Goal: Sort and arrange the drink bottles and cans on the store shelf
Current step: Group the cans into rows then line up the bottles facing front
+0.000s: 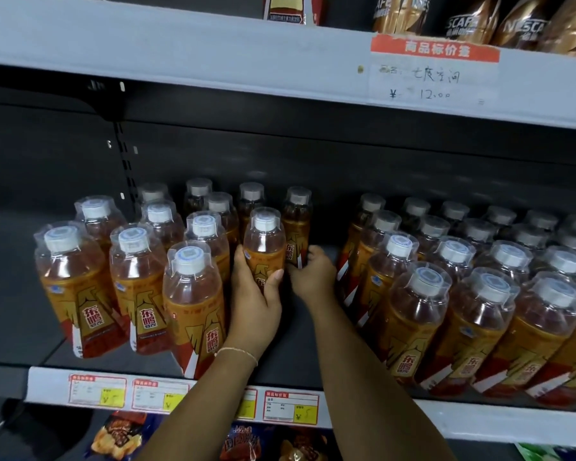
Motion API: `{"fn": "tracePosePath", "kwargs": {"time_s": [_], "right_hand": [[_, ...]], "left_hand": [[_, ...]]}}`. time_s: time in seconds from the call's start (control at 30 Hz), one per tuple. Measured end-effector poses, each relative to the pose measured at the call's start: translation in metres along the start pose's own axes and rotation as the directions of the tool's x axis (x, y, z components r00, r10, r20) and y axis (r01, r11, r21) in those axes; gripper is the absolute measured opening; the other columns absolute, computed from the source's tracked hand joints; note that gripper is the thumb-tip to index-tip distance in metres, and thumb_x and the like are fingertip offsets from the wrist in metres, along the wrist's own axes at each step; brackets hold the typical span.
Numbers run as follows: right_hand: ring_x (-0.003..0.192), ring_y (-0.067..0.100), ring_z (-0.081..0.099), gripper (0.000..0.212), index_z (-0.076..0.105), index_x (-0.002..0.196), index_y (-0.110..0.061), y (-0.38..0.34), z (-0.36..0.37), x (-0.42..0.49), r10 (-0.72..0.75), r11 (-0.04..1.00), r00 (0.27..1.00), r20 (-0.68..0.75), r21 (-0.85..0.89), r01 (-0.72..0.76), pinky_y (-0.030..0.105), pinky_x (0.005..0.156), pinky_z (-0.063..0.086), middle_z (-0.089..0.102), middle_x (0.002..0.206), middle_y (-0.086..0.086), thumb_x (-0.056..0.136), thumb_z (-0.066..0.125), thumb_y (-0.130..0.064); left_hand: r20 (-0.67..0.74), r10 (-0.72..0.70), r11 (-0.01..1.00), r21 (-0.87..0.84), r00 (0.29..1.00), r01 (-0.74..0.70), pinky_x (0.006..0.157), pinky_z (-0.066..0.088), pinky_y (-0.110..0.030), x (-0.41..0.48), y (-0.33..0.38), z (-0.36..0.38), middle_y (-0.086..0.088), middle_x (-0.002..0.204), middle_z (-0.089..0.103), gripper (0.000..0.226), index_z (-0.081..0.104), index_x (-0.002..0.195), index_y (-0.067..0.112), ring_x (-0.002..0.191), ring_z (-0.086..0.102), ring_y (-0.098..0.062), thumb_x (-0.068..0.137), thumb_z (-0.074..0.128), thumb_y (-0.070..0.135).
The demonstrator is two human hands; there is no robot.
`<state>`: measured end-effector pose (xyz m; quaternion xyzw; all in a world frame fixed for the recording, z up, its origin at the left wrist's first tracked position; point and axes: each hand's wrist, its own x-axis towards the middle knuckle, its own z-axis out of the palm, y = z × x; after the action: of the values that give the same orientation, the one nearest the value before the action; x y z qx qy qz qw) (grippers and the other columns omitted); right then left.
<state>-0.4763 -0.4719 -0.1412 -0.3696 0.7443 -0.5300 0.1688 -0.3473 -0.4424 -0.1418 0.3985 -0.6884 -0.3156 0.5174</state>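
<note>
While left hand [254, 296] grips front bottle [264, 251], right hand [314, 276] curled round rear bottle [297, 221] just behind, hands apart

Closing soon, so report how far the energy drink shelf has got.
Done: the right block stands in tight rows, and the left group is mostly lined up. In hand: the left hand grips the front bottle and the right hand holds the rear bottle, both beside the gap. Left: a bare strip of shelf splits the two groups and needs closing up.
</note>
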Motion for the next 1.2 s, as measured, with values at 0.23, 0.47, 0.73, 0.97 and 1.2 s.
{"fn": "tracePosePath", "kwargs": {"time_s": [0.23,0.47,0.73,0.97,1.2], "right_hand": [[0.105,0.023,0.066,0.04,0.059,0.119,-0.009,0.002,0.006,0.001,-0.054,0.998,0.997,-0.058,-0.049,0.051,0.038,0.09,0.056,0.069,0.112,0.007,0.083,0.076,-0.014],[0.112,0.023,0.061,0.045,0.053,0.126,-0.009,0.007,0.0,-0.001,-0.053,0.996,0.995,-0.086,-0.075,0.047,0.035,0.094,0.052,0.064,0.119,0.009,0.087,0.073,-0.014],[0.123,0.024,0.056,0.055,0.045,0.139,-0.011,0.009,-0.001,-0.003,-0.031,0.996,0.998,-0.047,-0.082,0.027,0.042,0.103,0.047,0.059,0.13,0.009,0.089,0.069,-0.013],[0.118,0.02,0.059,0.061,0.046,0.14,-0.014,0.006,-0.025,-0.022,0.04,0.997,0.998,0.042,0.061,-0.042,0.019,0.088,0.046,0.062,0.118,-0.004,0.084,0.055,0.01],[0.121,0.011,0.056,0.07,0.043,0.143,-0.023,0.019,-0.033,-0.063,-0.027,0.995,0.94,0.34,0.096,-0.007,0.033,0.107,0.046,0.06,0.127,-0.009,0.082,0.067,0.003]], "left_hand": [[-0.017,-0.016,1.0,-0.004,1.0,0.016,0.116,0.026,-0.038,0.003,-0.006,0.006,-0.013,0.153,0.029,0.075,0.009,0.154,0.01,0.14,0.029,-0.023,0.096,0.054,0.025],[-0.015,-0.001,1.0,-0.011,1.0,0.001,0.114,0.03,-0.044,0.004,-0.012,0.008,-0.016,0.151,0.032,0.074,0.011,0.153,0.009,0.138,0.032,-0.027,0.096,0.054,0.026],[0.031,-0.002,0.998,-0.056,1.0,0.004,0.115,0.03,-0.043,0.004,-0.012,0.006,-0.005,0.153,0.032,0.074,0.011,0.154,0.02,0.14,0.031,-0.017,0.095,0.052,0.038],[0.057,-0.085,0.982,-0.165,0.995,0.094,0.106,0.018,-0.002,0.001,-0.009,0.001,0.006,0.155,0.028,0.051,0.021,0.153,0.024,0.137,0.024,0.004,0.104,0.026,0.034],[0.15,-0.075,0.958,-0.263,0.986,0.113,0.095,0.033,-0.004,-0.002,-0.007,0.0,0.014,0.127,0.056,0.044,0.051,0.13,0.035,0.119,0.048,0.008,0.1,0.02,0.045]]}}
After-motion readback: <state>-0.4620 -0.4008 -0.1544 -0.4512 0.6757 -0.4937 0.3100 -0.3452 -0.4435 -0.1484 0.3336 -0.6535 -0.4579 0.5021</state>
